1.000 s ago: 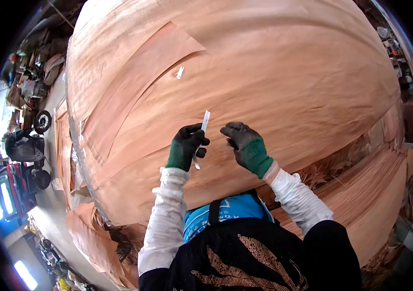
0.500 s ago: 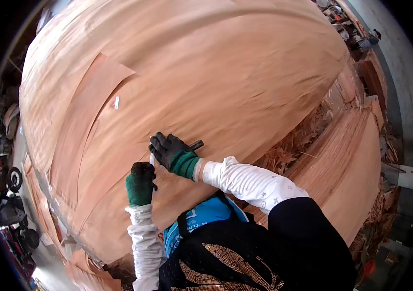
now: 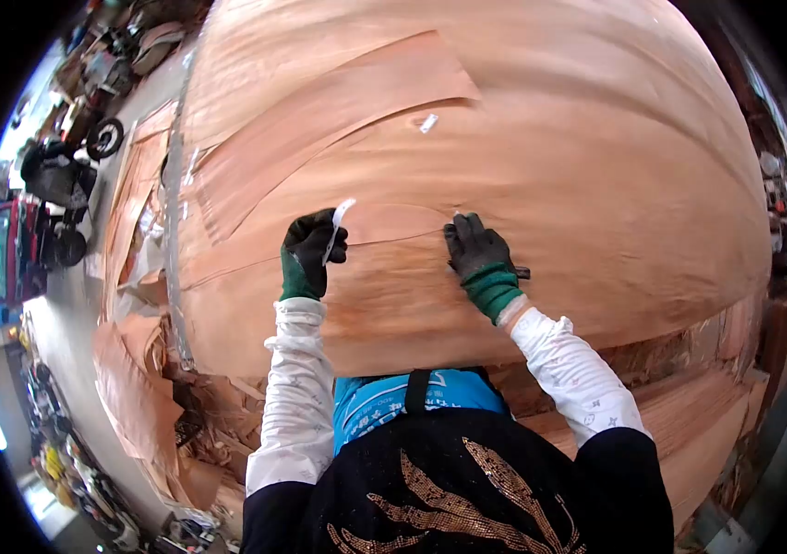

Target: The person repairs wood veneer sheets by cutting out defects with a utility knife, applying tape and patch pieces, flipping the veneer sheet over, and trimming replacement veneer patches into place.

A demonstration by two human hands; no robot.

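Note:
My left hand [image 3: 313, 247], in a green glove with black-coated fingers, is raised over the wood veneer sheet [image 3: 596, 175]. It pinches a short strip of white tape [image 3: 342, 214] that sticks up past the fingers. My right hand [image 3: 478, 245], gloved the same way, rests on the veneer with fingers close together, beside the end of a curved seam. From under its palm pokes the dark handle of a tool [image 3: 522, 272]; the rest of that tool is hidden. Another white tape piece [image 3: 427, 123] lies farther up the sheet, near a loose veneer strip [image 3: 347, 97].
Torn veneer scraps [image 3: 139, 397] are heaped at the left of the stack. A layered stack of veneer [image 3: 679, 415] stands at the lower right. Beyond the floor at left are a red vehicle [image 3: 19, 249] and a wheel [image 3: 105, 138]. A blue apron [image 3: 379, 402] touches the near edge.
The view has turned. My hands, close together before, are now apart: the left has lifted away with the white tape, while the right stays on the veneer with the dark handle.

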